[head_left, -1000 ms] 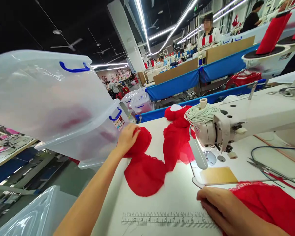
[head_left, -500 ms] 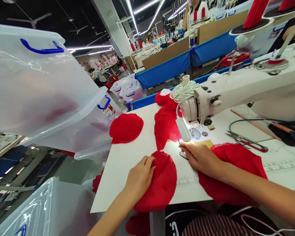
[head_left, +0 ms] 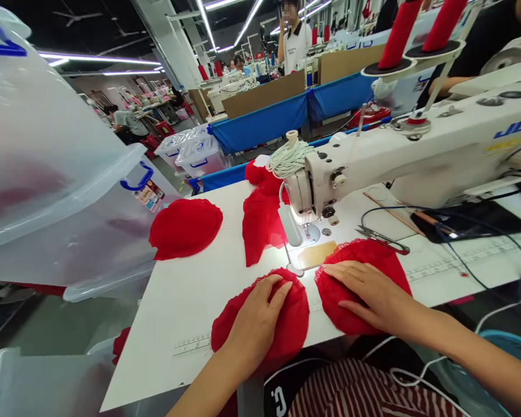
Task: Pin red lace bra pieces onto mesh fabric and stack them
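My left hand (head_left: 258, 318) rests on a rounded red fabric piece (head_left: 293, 324) at the table's front edge, fingers slightly bent and thumb apart from them. Under my right hand (head_left: 367, 292) lies another red piece (head_left: 386, 260) with a lacy edge; the fingers are stretched out over it. Both hands press from above, and the cloth beneath them is hidden. Just beyond stands the white sewing machine (head_left: 356, 179), its small lamp (head_left: 290, 225) lit over the needle plate (head_left: 312, 233). A yellowish flat piece (head_left: 316, 255) is between the plate and the right-hand fabric.
More red fabric lies at the table's left (head_left: 186, 229) and beside the machine head (head_left: 260, 226). Scissors (head_left: 382, 239) and a dark phone (head_left: 473, 219) are to the right. Clear plastic bins (head_left: 47, 145) stack up at left. Across the blue-draped row (head_left: 260, 124) stands a person (head_left: 297, 46).
My right hand has left the spot beside the lamp and now lies on the right-hand fabric. My left hand has loosened from a pinch at its piece's edge. The view has shifted right.
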Motion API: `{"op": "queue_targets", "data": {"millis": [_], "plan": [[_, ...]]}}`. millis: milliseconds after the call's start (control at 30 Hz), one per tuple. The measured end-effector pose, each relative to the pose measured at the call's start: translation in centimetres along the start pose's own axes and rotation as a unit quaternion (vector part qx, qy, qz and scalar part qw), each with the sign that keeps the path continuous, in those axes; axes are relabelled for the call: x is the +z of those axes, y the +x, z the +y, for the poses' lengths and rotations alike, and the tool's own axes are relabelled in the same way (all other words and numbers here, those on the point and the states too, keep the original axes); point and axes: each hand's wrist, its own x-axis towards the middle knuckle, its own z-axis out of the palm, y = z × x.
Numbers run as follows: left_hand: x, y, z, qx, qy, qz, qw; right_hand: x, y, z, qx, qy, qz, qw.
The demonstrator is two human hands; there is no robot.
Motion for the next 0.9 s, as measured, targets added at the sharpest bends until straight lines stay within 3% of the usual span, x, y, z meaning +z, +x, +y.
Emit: {"op": "queue_targets", "data": {"millis": [100, 167, 333, 500, 600, 700, 800, 900], "plan": [[-0.2, 0.8, 0.4, 0.041, -0.009, 0.001, 0.999, -0.3, -0.2, 0.0, 0.034, 0.012, -0.006, 0.999], [-0.4, 1.3, 0.7, 0.063, -0.002, 0.031, 0.998, -0.4, -0.3, -0.1, 0.048, 0.020, -0.005, 0.999], [0.0, 2.0, 1.4, 0.036, 0.012, 0.083, 0.996, -0.7, -0.1, 0.0, 0.041, 0.032, -0.014, 0.999], [-0.3, 1.9, 0.5, 0.036, -0.025, -0.007, 0.999, -0.9, 1.1, 0.6, 0.017, 0.038, -0.003, 0.999], [-1.1, 1.7, 0.3, 0.057, -0.048, -0.043, 0.996, -1.4, 1.5, 0.2, 0.004, 0.049, 0.087, 0.995], [-1.6, 1.6, 0.7, 0.055, -0.074, -0.001, 0.996, -1.9, 1.3, -1.2, -0.002, 0.084, 0.185, 0.979], [-1.4, 2.4, 0.8, -0.008, -0.090, 0.091, 0.992, -1.4, 1.0, -2.6, 0.000, 0.145, 0.149, 0.978], [-1.0, 3.7, 0.3, -0.073, -0.073, 0.105, 0.989, -0.1, 1.1, -2.7, 0.068, 0.164, 0.090, 0.980]]}}
